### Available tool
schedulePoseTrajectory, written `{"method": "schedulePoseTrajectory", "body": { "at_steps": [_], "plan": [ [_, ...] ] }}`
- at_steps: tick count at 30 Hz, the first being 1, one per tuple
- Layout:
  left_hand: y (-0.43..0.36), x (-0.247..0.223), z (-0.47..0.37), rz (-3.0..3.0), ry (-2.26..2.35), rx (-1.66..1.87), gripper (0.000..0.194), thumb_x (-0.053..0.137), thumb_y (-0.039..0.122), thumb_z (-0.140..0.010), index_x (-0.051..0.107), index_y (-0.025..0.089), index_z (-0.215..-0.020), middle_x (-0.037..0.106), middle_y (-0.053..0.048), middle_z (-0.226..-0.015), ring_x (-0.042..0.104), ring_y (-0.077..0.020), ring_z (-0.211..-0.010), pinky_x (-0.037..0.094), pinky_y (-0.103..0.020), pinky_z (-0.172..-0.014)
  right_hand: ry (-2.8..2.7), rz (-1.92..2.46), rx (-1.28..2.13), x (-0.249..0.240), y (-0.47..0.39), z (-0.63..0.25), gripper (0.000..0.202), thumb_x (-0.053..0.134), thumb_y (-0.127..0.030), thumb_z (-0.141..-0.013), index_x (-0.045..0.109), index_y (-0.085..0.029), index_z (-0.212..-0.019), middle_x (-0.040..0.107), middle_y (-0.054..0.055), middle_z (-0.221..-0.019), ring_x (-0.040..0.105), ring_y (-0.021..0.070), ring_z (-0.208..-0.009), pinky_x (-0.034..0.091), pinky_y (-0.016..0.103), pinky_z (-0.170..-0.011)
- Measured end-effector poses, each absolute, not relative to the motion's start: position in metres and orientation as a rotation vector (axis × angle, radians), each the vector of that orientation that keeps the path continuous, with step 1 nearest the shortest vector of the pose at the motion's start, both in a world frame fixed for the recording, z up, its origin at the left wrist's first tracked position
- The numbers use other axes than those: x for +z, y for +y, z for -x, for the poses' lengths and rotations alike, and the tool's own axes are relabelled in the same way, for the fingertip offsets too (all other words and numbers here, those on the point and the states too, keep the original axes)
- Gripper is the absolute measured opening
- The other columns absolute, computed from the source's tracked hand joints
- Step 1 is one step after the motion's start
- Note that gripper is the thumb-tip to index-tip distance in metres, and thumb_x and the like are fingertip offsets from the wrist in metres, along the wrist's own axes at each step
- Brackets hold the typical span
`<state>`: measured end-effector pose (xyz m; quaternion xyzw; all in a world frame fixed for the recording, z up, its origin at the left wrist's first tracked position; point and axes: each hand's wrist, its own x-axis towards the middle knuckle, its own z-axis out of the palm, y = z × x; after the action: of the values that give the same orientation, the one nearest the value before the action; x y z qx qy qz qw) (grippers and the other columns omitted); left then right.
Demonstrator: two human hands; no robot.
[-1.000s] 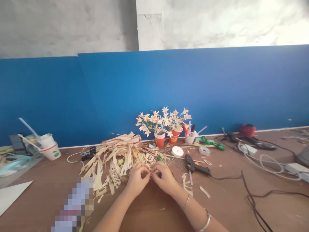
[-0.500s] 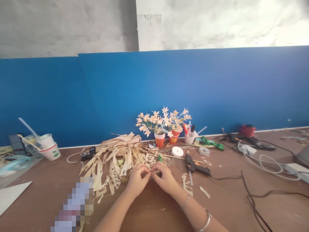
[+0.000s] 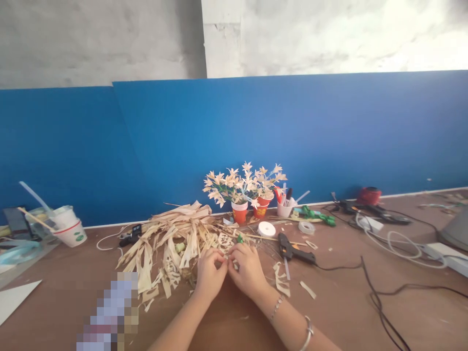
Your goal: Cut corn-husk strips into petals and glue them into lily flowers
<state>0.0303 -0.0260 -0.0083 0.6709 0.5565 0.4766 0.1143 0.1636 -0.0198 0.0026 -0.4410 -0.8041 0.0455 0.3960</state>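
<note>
My left hand (image 3: 212,273) and my right hand (image 3: 245,267) meet at the fingertips, low over the table's middle. Both are closed in a pinch; whatever lies between the fingers is too small and hidden to name. Just beyond them spreads a heap of dried corn husks (image 3: 179,239), pale and cut into strips, some with cut-out holes. A small green piece (image 3: 240,238) shows right behind my right fingers. To the right of my right hand lies a black glue gun (image 3: 292,251) with its cord trailing off.
Two red-and-white cups (image 3: 239,213) of pale artificial flowers (image 3: 243,183) stand by the blue partition (image 3: 256,122). A white tape roll (image 3: 266,229), a clear tape roll (image 3: 306,228) and a tool cup (image 3: 284,208) are nearby. Black cables (image 3: 380,312) cross the right side; a paper cup (image 3: 71,233) stands left.
The view has shifted slightly, moving the scene a little left. My hands stay together at the fingertips, with the fingers and wrists turned slightly.
</note>
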Motion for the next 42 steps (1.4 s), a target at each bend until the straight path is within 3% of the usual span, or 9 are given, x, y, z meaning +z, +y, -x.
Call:
{"method": "schedulePoseTrajectory", "body": {
  "at_steps": [5,9,14,20,42],
  "plan": [
    [-0.023,-0.011,-0.028,-1.948,1.694,1.437,0.015,0.057,0.011,-0.068,0.056,0.02,-0.057,0.064,-0.003,-0.078,0.059,-0.0213,-0.081,0.046,-0.038,-0.077,-1.975,1.249,-0.042,-0.001,-0.016,-0.162,0.012,0.052,-0.008,-0.075,0.057,-0.017,-0.07,0.063,0.005,-0.084,0.055,0.0198,-0.083,0.03,0.033,-0.074],
    [-0.022,-0.011,-0.022,-1.967,1.7,1.436,0.015,0.056,0.012,-0.071,0.056,0.02,-0.058,0.065,-0.003,-0.078,0.06,-0.0213,-0.082,0.045,-0.038,-0.078,-1.895,1.26,0.046,-0.001,-0.01,-0.171,0.014,0.049,-0.009,-0.077,0.059,-0.018,-0.072,0.063,0.006,-0.087,0.055,0.0209,-0.086,0.034,0.034,-0.076],
    [-0.021,-0.011,-0.018,-2.022,1.674,1.393,0.013,0.057,0.015,-0.073,0.059,0.02,-0.061,0.064,-0.003,-0.08,0.058,-0.0211,-0.082,0.045,-0.036,-0.077,-1.953,1.065,0.26,-0.005,-0.009,-0.173,0.018,0.052,-0.017,-0.08,0.062,-0.019,-0.096,0.06,0.01,-0.099,0.054,0.0228,-0.096,0.041,0.035,-0.082],
    [-0.025,-0.01,-0.022,-2.145,1.709,1.284,0.008,0.059,0.015,-0.073,0.062,0.02,-0.068,0.062,-0.003,-0.082,0.057,-0.022,-0.084,0.045,-0.037,-0.077,-2.029,1.054,0.315,-0.004,-0.012,-0.172,0.011,0.054,-0.014,-0.081,0.062,-0.02,-0.077,0.06,0.007,-0.096,0.055,0.0209,-0.093,0.04,0.036,-0.083],
    [-0.033,0.002,-0.03,-2.086,1.938,1.076,0.015,0.058,0.012,-0.069,0.059,0.019,-0.056,0.064,-0.003,-0.09,0.054,-0.0242,-0.094,0.039,-0.038,-0.081,-2.007,1.122,0.163,-0.004,-0.017,-0.163,0.012,0.053,-0.005,-0.075,0.056,-0.016,-0.071,0.061,0.003,-0.089,0.054,0.0178,-0.086,0.031,0.031,-0.076]
  ]
}}
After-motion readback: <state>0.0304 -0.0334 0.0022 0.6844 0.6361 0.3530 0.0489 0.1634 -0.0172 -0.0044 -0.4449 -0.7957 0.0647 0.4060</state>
